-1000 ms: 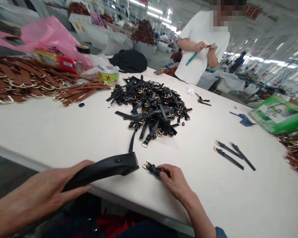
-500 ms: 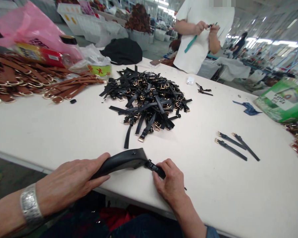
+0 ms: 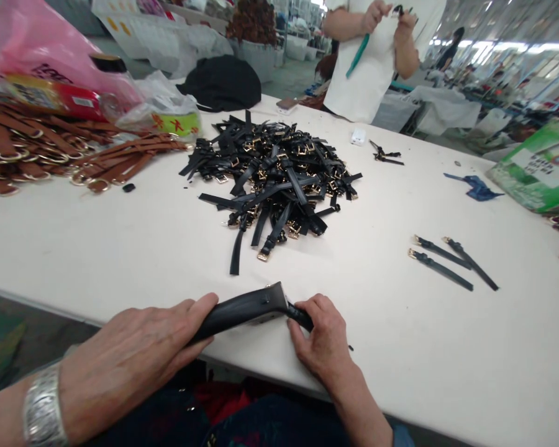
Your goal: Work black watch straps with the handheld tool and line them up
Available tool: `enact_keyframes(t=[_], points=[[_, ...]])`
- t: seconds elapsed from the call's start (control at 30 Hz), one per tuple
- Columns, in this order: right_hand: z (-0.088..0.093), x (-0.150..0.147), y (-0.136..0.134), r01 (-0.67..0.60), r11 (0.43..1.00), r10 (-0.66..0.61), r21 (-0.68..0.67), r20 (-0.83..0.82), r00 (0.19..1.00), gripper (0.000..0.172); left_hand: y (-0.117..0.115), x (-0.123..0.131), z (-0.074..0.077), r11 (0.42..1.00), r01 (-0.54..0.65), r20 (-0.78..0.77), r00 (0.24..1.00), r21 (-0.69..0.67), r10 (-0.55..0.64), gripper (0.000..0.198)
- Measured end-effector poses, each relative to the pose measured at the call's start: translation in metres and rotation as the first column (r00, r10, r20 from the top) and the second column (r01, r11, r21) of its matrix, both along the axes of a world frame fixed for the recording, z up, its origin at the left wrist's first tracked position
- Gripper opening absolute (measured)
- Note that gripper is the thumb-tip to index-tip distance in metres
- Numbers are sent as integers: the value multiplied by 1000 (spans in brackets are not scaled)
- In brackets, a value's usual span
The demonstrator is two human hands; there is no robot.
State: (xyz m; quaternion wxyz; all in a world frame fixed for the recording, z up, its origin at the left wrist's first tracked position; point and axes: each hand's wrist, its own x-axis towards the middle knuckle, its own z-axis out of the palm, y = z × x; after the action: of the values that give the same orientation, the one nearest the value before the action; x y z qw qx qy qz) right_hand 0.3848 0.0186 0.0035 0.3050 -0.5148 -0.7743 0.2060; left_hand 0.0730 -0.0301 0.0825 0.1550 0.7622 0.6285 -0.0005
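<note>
My left hand [image 3: 153,347] is closed around a thick, curved black piece [image 3: 242,310] with a squared front end; what kind of thing it is I cannot tell. Between the thumb and fingers of my right hand [image 3: 323,335] is a short black buckle strap [image 3: 300,315]. The strap's far end meets the squared end of the black piece, and its buckle is hidden there. Both are held over the front edge of the white table [image 3: 121,248]. Beyond my hands lies a heap of black buckle straps [image 3: 279,180] with gold-coloured buckles.
Three loose black straps [image 3: 442,261] lie at the right. Brown straps [image 3: 37,143] with metal rings are piled left, near a pink bag [image 3: 37,43]. A black cap [image 3: 223,84] and a green box [image 3: 540,167] stand farther back. A person [image 3: 358,87] holds a green strip across the table.
The strap's buckle end has come up against the squared end of the black piece. My left hand has shifted slightly right, and the camera view has tilted down a little.
</note>
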Motion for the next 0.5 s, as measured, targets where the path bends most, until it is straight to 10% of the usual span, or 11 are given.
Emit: enact_keyframes(t=[0.2, 0.5], points=[[-5, -1, -1, 63, 994, -66, 88, 29, 997, 14, 26, 38, 34, 969, -7, -110, 994, -248, -21, 42], [-1, -1, 1, 32, 995, -32, 95, -5, 999, 12, 2, -33, 1, 990, -85, -133, 989, -113, 69, 43]])
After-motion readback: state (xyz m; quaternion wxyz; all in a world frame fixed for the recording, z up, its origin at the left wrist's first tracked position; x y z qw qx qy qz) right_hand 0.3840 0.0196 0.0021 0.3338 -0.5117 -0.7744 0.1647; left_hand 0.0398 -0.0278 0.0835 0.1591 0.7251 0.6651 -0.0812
